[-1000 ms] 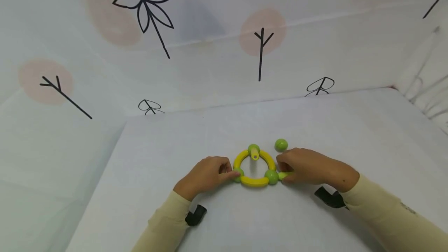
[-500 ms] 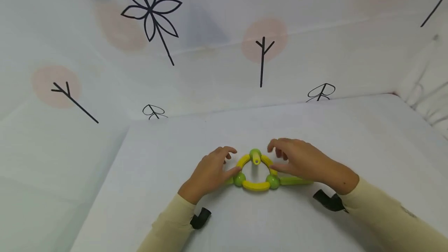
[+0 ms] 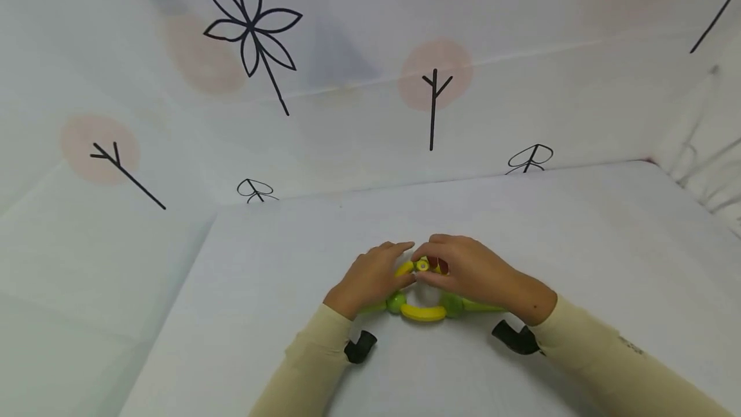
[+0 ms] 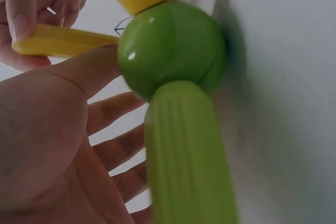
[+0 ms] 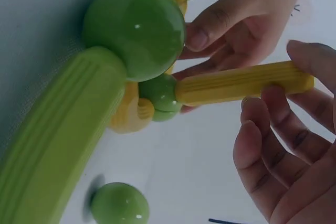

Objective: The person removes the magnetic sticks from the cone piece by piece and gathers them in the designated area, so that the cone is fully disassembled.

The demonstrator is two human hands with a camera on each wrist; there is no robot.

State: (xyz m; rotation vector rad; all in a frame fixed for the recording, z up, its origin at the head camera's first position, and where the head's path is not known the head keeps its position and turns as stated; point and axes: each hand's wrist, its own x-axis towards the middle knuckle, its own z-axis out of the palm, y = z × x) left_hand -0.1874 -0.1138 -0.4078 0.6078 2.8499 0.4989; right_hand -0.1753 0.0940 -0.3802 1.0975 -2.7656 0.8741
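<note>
A toy ring of curved yellow pieces (image 3: 423, 313) and green balls lies on the table. A yellow rod (image 5: 231, 85) stands up from the rear ball (image 5: 160, 97). Near the rod's free end, my right hand (image 3: 475, 275) pinches it between thumb and fingertips. My left hand (image 3: 373, 278) is around the ring's left side, fingers extended behind it and thumb near the rear; whether it touches a piece is unclear. Green rods reach outward from the left ball (image 3: 397, 303) and the right ball (image 3: 453, 304). The right hand covers part of the ring in the head view.
One loose green ball (image 5: 121, 204) lies on the white table beyond the ring, seen in the right wrist view and hidden in the head view. White cloth walls (image 3: 359, 140) with black plant drawings enclose the table at the back and sides.
Both hands have left the side balls and rods and moved inward to the rear of the ring. The right hand has taken hold of the upright yellow rod. The head view has tilted slightly up.
</note>
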